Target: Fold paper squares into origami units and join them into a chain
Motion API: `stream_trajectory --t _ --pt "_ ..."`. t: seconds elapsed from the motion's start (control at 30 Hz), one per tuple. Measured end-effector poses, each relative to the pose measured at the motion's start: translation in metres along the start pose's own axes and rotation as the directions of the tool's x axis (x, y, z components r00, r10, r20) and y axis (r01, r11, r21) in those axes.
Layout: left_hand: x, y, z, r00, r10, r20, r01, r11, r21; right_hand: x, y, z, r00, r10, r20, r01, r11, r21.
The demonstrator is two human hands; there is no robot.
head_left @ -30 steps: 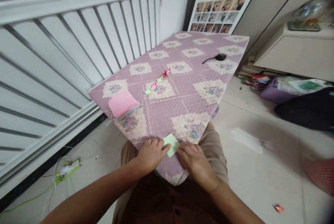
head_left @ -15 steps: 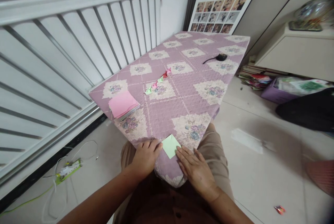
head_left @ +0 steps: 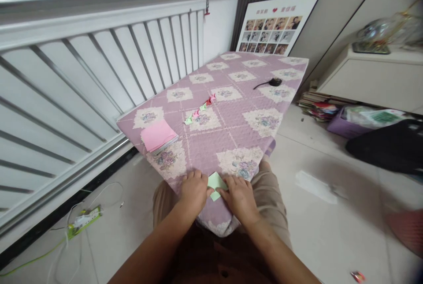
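A small light-green origami paper (head_left: pixel 216 180), folded into a diamond, lies near the close corner of the cloth-covered table (head_left: pixel 216 138). My left hand (head_left: pixel 194 190) grips its left corner, the thumb on the paper's lower part. On the opposite side, my right hand (head_left: pixel 238 193) has its fingers curled at the right corner, with its thumb also pressing the lower edge. Both side corners are hidden under the fingers. Beyond my hands, a row of several small folded paper pieces (head_left: pixel 203 106) in green, pink and red crosses the cloth.
A stack of square paper (head_left: pixel 159 136) with pink on top sits at the table's left edge. Farther back lies a black object with a thin cord (head_left: pixel 275 82). A white radiator (head_left: pixel 99 85) runs along the left. A power strip (head_left: pixel 85 222) rests on the floor.
Both hands have closed in on the green paper, and my thumbs have come onto its lower part. My right hand has gone from lying flat to curled. The view has tilted up slightly.
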State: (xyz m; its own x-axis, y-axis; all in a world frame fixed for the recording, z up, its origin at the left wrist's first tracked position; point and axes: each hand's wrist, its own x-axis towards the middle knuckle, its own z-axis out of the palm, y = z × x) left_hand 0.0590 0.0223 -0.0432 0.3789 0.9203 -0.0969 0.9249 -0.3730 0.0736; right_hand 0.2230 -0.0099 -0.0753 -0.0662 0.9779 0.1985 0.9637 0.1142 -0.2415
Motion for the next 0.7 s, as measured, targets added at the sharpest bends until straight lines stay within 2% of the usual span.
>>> stream_trajectory --t 0.1,0.27,0.37,0.5,0.7 --pt "-0.002 0.001 0.009 0.995 0.028 -0.094 -0.032 0.999 -0.044 0.003 0.003 0.007 0.999 0.047 -0.028 -0.046 0.998 0.035" --pt "-0.012 0.001 0.036 0.962 0.207 -0.176 -0.226 0.969 -0.095 0.000 0.007 0.013 0.998 0.038 -0.043 -0.031 0.989 0.143" --pt "-0.013 0.001 0.048 0.953 0.217 -0.211 -0.247 0.961 -0.123 -0.001 0.008 0.016 0.996 0.064 -0.058 -0.050 0.976 0.213" --pt "-0.011 0.000 0.051 0.951 0.199 -0.235 -0.239 0.959 -0.155 0.000 0.009 0.021 0.991 0.092 -0.097 -0.060 0.953 0.296" --pt "-0.011 -0.002 0.046 0.958 0.190 -0.215 -0.235 0.950 -0.206 0.006 0.004 0.020 0.987 0.107 -0.123 -0.055 0.928 0.368"
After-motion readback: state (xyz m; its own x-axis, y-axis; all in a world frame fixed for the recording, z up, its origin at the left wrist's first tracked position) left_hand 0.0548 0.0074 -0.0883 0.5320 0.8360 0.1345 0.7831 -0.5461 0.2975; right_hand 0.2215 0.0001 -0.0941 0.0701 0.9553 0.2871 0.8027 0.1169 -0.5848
